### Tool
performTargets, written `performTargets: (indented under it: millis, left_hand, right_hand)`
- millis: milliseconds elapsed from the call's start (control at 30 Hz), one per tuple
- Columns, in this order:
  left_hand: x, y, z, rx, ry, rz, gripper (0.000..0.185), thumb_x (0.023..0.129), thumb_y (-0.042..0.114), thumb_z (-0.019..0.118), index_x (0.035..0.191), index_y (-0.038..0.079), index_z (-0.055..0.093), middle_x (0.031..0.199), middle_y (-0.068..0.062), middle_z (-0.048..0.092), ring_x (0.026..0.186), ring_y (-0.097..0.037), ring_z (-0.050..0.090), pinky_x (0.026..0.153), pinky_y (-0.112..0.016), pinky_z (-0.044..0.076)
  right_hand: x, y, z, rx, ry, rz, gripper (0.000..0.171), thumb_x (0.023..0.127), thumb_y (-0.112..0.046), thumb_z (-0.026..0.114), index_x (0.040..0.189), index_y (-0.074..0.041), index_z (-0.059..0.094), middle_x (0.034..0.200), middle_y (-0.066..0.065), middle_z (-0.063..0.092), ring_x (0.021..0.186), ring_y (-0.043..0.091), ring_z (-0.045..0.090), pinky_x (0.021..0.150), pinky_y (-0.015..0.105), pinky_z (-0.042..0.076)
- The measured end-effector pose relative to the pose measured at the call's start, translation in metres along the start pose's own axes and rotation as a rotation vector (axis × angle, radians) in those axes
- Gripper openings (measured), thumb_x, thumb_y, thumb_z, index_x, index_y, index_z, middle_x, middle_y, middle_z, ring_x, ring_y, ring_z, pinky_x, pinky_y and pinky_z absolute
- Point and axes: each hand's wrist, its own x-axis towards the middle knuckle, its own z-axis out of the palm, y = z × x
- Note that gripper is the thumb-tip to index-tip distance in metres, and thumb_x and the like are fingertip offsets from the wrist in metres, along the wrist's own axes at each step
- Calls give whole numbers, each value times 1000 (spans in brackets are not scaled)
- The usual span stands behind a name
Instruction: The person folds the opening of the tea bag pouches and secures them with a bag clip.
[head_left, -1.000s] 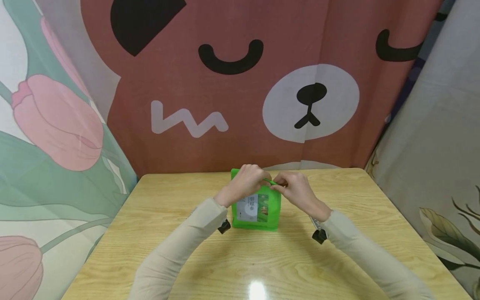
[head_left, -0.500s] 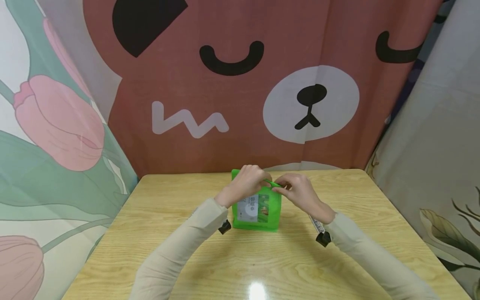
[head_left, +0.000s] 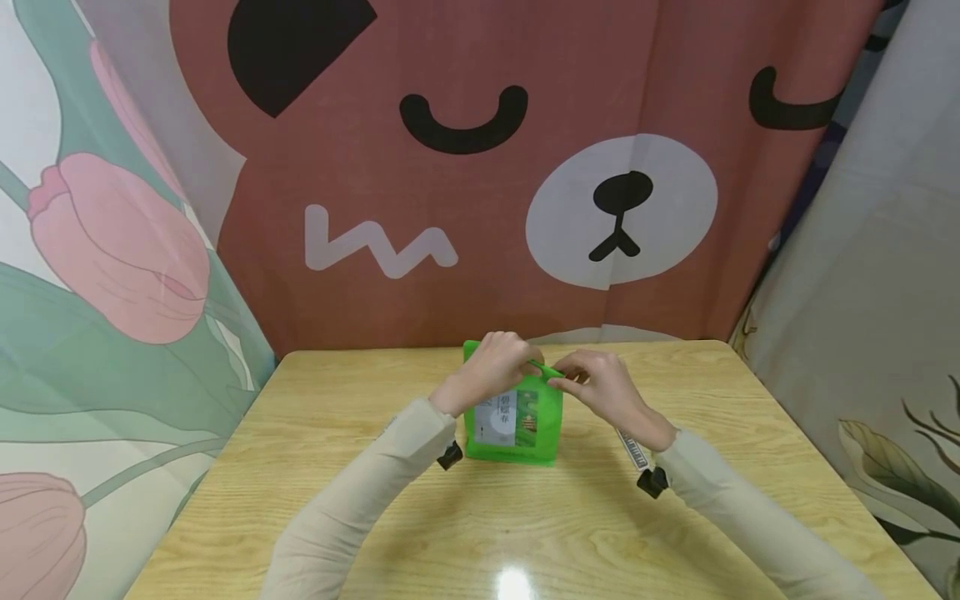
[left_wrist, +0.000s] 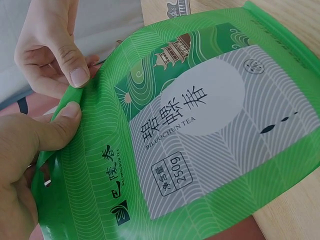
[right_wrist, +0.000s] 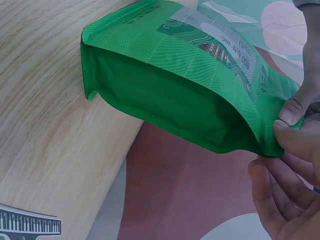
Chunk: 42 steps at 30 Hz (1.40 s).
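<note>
Green pouch (head_left: 513,421) upright on tabletop (head_left: 525,533), frame centre. Top edge pinched by left hand (head_left: 491,367) and right hand (head_left: 600,385), thumbs nearly touching.

green tea pouch (right_wrist: 165,75) stood on wooden table (right_wrist: 45,100) | right hand (right_wrist: 285,175) pinched its top corner (another fingertip (right_wrist: 291,111) pressed above) | pouch mouth gaped

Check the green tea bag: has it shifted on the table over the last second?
No. The tea bag stands at the same spot by the table's far edge; both hands pinch its top as before.
</note>
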Motion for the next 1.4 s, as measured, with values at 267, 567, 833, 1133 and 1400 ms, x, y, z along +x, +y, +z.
performTargets:
  millis: [267, 567, 833, 1133, 1400]
  left_hand:
    - [0, 1, -1, 7, -11, -2, 11, 88, 16, 76, 98, 11, 80, 86, -1, 75, 59, -7, 62, 51, -15, 39]
    - [0, 1, 0, -7, -17, -5, 12, 89, 16, 76, 99, 11, 80, 89, -1, 75, 62, -8, 64, 53, -15, 42]
    - [2, 1, -1, 26, -27, -15, 13, 89, 17, 75, 100, 12, 80, 88, 0, 75, 59, -5, 61, 53, -14, 40]
    - [1, 0, 0, 19, -19, -10, 12, 89, 16, 76, 99, 11, 80, 87, 0, 75, 60, -6, 62, 52, -15, 40]
    - [1, 0, 0, 10, -23, -16, 11, 89, 17, 76, 98, 12, 80, 88, 0, 75, 64, -9, 65, 54, -15, 43]
  right_hand:
    - [-3, 2, -1, -2, -7, 20, 15, 79, -10, 84, 92, -8, 77, 85, 1, 72, 69, 8, 66, 59, 23, 53]
    - [-4, 3, -3, 2, -23, 21, 16, 80, -10, 83, 94, -6, 77, 86, 3, 73, 68, 10, 67, 59, 24, 54]
    - [-5, 4, -7, -10, -39, 37, 13, 81, -12, 83, 93, -9, 77, 82, -2, 71, 66, 7, 64, 58, 24, 53]
    - [-7, 7, -9, -20, -65, 60, 11, 84, -12, 81, 93, -9, 77, 83, -3, 71, 67, 7, 64, 59, 24, 53]
    - [-10, 11, -10, -37, -91, 79, 6, 84, -9, 80, 89, -8, 78, 79, -5, 69, 65, 5, 61, 58, 25, 52]
